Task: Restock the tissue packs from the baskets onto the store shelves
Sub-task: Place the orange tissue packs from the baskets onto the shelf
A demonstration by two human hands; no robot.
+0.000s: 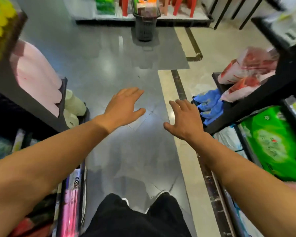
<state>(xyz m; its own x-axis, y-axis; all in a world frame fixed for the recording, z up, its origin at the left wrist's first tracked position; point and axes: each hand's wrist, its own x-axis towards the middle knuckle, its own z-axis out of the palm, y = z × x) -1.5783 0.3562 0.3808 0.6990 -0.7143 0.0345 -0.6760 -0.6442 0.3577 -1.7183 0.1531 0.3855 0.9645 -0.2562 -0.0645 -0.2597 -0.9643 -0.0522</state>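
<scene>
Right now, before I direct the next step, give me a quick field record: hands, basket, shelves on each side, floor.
left hand: open, fingers spread, holds nothing, out over the floor
right hand: open, fingers spread, holds nothing
basket: dark, at the far end of the aisle, packs inside
left shelf: pink packs stacked under it
right shelf: red-and-white packs above, blue packs at its end, green pack lower
floor: glossy grey tiles
</scene>
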